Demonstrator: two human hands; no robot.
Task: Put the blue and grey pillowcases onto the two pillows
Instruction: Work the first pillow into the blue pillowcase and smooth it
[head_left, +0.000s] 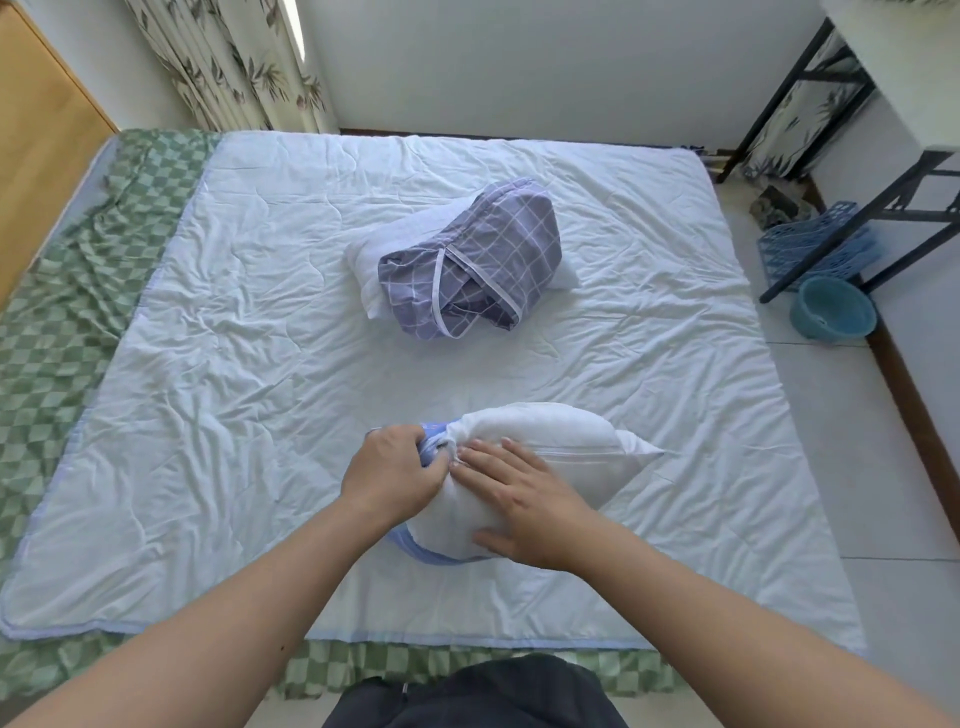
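- The left hand (397, 470), low in the centre of the frame, is curled into a fist around a bunched fold of the light blue fabric pillowcase (432, 448); the knuckles face up and the forearm runs in from the lower left corner.
- The right hand (524, 499) lies flat on the near white stuffed pillow (550, 441), fingers straight and slightly spread, pointing toward the left hand, thumb low on the pillow's near side. It presses the pillow and grips nothing. Its forearm enters from the lower right corner.
- The fingertips of both hands meet at the left end of the near pillow, where the blue pillowcase is gathered. A blue edge also shows under the pillow's near side.
- Most of the near pillow is bare, its right corner pointing to the right of the frame.
- The second white pillow (363, 249) lies in the upper centre, well apart from both hands.
- The grey checked fabric pillowcase with white trim (478, 260) lies crumpled on top of this second pillow, covering its middle.
- Both pillows rest on a wrinkled white quilt (234, 338) spread over a green checked sheet (67, 291).
- A round teal plastic basin (834, 306) stands on the floor at the right edge.
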